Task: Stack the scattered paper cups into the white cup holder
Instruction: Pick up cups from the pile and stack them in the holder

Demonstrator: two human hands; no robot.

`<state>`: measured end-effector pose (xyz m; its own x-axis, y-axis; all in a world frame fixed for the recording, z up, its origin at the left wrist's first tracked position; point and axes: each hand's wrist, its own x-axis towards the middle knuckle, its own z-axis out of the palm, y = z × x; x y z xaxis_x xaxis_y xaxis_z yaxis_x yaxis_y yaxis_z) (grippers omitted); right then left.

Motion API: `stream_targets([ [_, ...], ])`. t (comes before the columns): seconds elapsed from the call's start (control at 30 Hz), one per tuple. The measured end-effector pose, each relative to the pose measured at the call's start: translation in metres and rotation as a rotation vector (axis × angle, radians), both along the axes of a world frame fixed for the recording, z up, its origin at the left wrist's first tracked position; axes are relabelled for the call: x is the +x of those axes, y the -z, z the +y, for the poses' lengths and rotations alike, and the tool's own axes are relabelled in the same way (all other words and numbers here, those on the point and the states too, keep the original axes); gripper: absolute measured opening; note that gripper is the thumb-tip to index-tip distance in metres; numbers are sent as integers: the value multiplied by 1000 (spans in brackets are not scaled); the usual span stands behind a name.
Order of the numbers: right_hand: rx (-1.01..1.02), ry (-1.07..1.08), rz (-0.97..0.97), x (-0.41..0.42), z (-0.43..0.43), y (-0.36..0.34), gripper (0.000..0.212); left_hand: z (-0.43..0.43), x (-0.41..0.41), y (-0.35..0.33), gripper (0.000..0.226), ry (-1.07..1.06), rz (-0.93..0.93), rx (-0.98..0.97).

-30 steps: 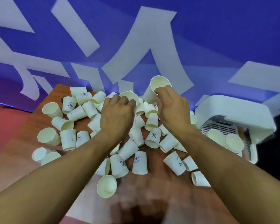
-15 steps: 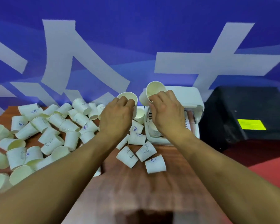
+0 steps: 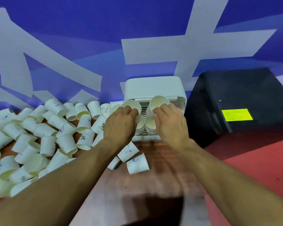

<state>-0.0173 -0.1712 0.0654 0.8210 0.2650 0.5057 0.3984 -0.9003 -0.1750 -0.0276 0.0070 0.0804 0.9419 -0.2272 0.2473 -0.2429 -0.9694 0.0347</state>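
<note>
Snugly, fingers (image 3: 129, 112) round paper cups (image 3: 132, 105)

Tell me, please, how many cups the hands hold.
2: left cup in the left hand, right cup in the right hand, over the cup holder; nested extras may be hidden.

White paper cups (image 3: 47, 144) with blue and black prints; white cup holder (image 3: 153, 86). Brown wood-grain table (image 3: 153, 180). Blue wall (image 3: 88, 38) with pale strokes.
</note>
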Motion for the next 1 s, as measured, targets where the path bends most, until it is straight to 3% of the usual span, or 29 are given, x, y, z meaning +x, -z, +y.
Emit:
stream_targets([
  [0.53, -19, -30, 254, 11, 7, 65, 5, 4, 20, 70, 19, 52, 213, -111],
  [1.0, -35, -10, 398, 18, 17, 85, 15, 3, 31, 87, 28, 37, 302, -46],
])
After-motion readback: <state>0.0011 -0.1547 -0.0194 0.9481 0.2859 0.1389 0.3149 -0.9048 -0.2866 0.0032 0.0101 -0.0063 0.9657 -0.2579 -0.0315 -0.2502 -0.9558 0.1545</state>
